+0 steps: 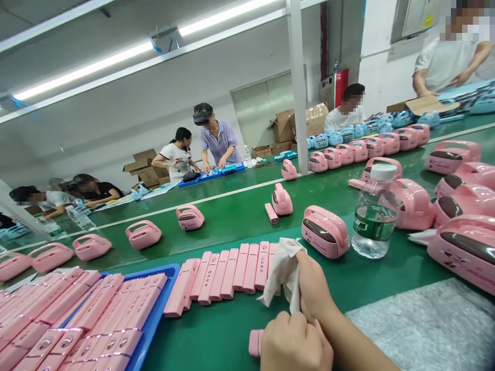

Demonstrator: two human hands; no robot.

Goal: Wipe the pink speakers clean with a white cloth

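Lower centre: my left hand (296, 342) is clenching a small pink plastic bar (255, 342); my right hand (315, 291) is gripping a crumpled white cloth (282, 273).

A green bench (216, 330) is seen stretching across the frame. At nine o'clock, a blue tray (160, 304) is packed with pink panels. A row of pink strips (228, 275) is laid just right of it. A water bottle (376, 211) is stood upright at two o'clock, flanked by pink handled cases (325, 232). Seated workers (216, 139) are glimpsed at eleven o'clock, beside cardboard boxes (145, 165).
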